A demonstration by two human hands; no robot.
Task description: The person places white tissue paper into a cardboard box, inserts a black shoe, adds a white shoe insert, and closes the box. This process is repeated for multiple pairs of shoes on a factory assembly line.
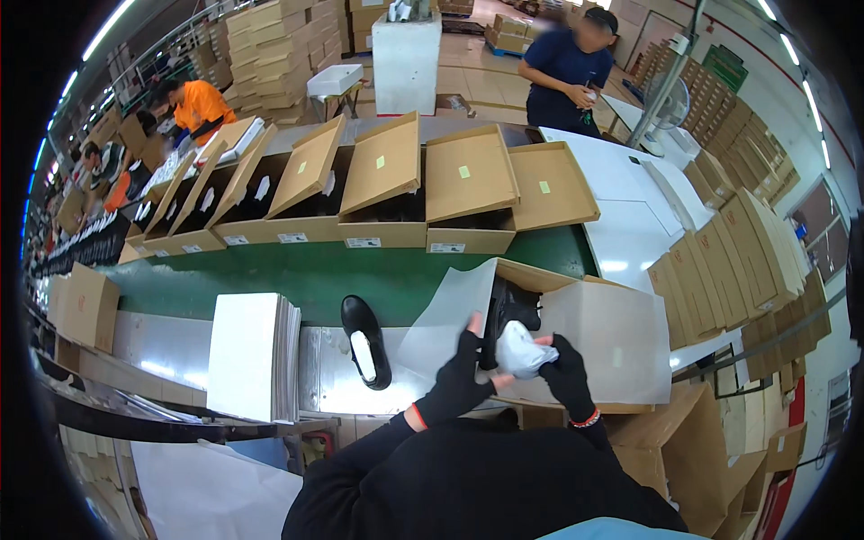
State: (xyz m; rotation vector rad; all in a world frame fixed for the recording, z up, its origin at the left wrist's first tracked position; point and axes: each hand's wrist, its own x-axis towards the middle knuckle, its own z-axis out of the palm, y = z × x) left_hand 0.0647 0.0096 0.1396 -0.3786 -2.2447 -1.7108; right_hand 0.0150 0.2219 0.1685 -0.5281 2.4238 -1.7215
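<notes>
Both hands, in black fingerless gloves, met over the open brown cardboard shoebox (531, 274) lined with white tissue sheets (612, 337), which sat on the metal counter (171, 346) just in front of the person. The left hand (461, 369) and the right hand (565, 364) were closed together around a crumpled wad of white tissue paper (522, 349), the left steadying from the side with its fingers partly spread, the right cupping the wad from beneath. Behind the wad, a black shoe (511, 310) stood in the box, partly hidden.

The wad looked very light, soft and easily squashed, so a loose pinch anywhere would probably hold it. The loose sheets seemed flimsy and prone to tearing or sliding.

A second black shoe with a pale insole (364, 342) lay on the counter to the left, near a stack of white sheets (252, 355). Beyond it, a green conveyor belt (297, 274) carried a row of open boxes (387, 193).
</notes>
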